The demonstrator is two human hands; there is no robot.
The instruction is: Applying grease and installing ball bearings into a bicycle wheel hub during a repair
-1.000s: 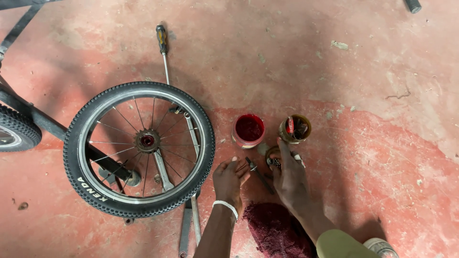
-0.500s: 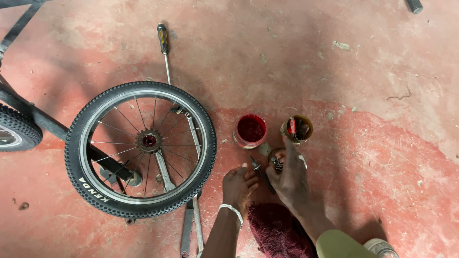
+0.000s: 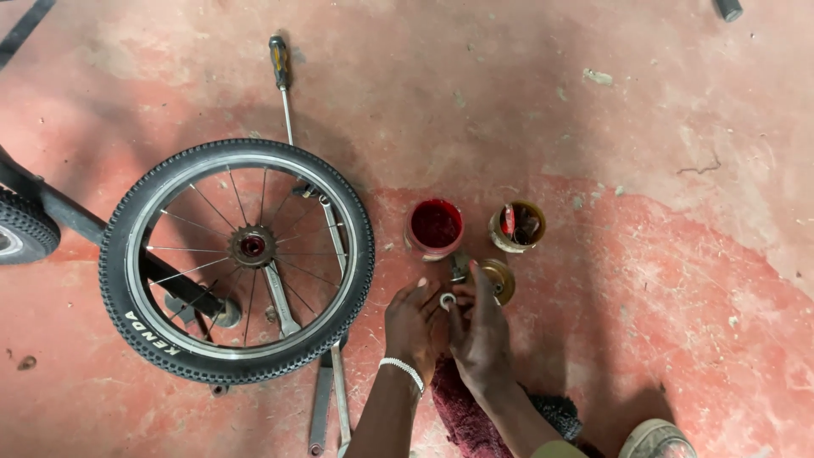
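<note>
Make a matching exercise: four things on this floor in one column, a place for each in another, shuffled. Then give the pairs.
1. screwdriver
2. small metal ring
3. red-filled tub
4. dark red rag

a. between the fingertips of both hands
b. under the forearms
c. beyond the bicycle wheel
d. left of the brown tin

Pairs: 1-c, 2-a, 3-d, 4-b.

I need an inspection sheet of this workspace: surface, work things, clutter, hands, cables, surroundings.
Surface: worn red concrete floor, stained.
Work things: small metal ring between both hands; red-filled tub, brown tin, round lid close by.
Clutter: bicycle wheel lying over wrenches; screwdriver; dark red rag.
Hands: left hand and right hand pinch the ring.
Cables: nothing seen.
Surroundings: second tyre, shoe.
</note>
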